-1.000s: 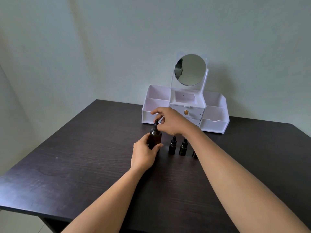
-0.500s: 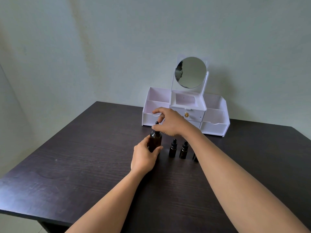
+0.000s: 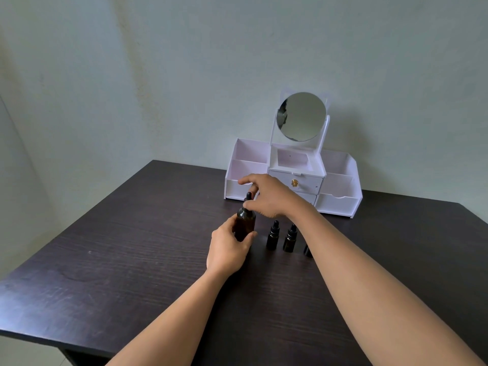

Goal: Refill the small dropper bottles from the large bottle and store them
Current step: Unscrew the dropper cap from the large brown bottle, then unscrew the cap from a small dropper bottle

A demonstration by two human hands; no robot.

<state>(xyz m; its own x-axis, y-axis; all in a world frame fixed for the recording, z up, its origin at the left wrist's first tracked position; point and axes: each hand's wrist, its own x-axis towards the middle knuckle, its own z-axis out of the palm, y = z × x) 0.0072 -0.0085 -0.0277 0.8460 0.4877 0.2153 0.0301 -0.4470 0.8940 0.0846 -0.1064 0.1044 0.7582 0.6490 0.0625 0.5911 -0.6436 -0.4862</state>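
Bottle (image 3: 245, 223) in seemingly curled left hand (image 3: 227, 250)

I look across a dark surface (image 3: 105, 247) of wood grain, almost black, that runs away from me to a pale grey-green back wall (image 3: 237, 48). A faint yellowish streak (image 3: 137, 64) runs down that wall, left of centre. On my left a side wall (image 3: 10, 207) of the same colour meets it in a corner. Under the near left edge I see a sliver of pale floor (image 3: 23, 351). The light is soft and even, with a dull sheen on the surface's left part.
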